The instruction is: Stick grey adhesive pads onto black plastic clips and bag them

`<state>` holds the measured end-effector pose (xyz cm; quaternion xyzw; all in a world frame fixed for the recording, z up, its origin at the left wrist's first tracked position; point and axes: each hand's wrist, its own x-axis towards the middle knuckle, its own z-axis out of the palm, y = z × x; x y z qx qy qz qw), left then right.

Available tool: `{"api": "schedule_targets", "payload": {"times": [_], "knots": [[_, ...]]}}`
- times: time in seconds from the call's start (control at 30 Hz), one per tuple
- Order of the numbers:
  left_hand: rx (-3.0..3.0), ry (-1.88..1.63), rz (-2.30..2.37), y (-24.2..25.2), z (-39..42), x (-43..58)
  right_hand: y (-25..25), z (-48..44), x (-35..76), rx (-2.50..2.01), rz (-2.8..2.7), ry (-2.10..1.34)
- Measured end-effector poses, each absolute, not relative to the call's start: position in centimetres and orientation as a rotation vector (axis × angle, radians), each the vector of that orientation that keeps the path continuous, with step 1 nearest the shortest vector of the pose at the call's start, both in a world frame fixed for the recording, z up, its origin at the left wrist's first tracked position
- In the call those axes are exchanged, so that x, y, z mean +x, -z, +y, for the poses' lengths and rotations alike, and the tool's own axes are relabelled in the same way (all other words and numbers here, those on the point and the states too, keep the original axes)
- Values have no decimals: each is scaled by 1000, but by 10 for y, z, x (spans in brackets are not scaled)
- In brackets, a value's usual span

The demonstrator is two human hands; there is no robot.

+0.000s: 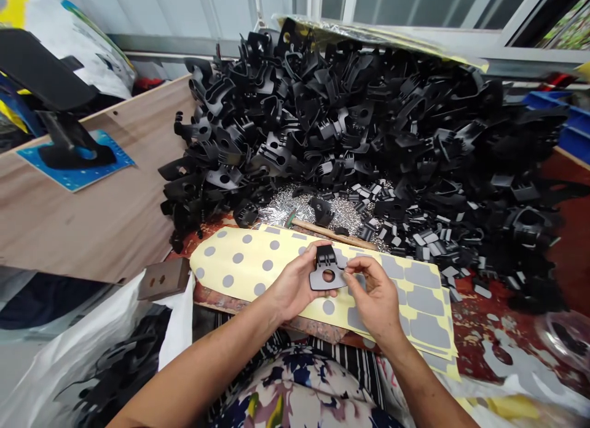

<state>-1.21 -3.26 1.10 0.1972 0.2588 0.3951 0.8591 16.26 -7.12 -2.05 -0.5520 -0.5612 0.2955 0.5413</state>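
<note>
My left hand holds a black plastic part whose flat face carries a grey pad with a round hole. The thumb and fingers of my right hand are pinched at the right edge of that pad. Under both hands lie yellow backing sheets, one with grey round stickers on the left, another with larger grey shaped stickers on the right. A small hammer with a wooden handle rests just behind the sheets.
Black plastic parts are heaped across the back. Silvery metal pins and small grey-faced pieces lie before them. A brown block sits left, a clear round container right. A black stand is on the wooden board.
</note>
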Motion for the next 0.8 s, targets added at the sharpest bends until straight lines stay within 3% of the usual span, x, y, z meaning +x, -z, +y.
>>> {"api": "schedule_targets", "payload": {"times": [0.33, 0.6, 0.67, 0.8], "knots": [[589, -871, 604, -9, -38, -11, 9, -71, 157, -1331, -1579, -450], [819, -1043, 883, 4, -48, 3, 17, -82, 150, -1428, -1863, 56], [865, -997, 879, -7, -52, -12, 10, -75, 159, -1515, -1843, -35], [920, -887, 948, -54, -70, -102, -6, -30, 184, -1490, -1933, -581]]}}
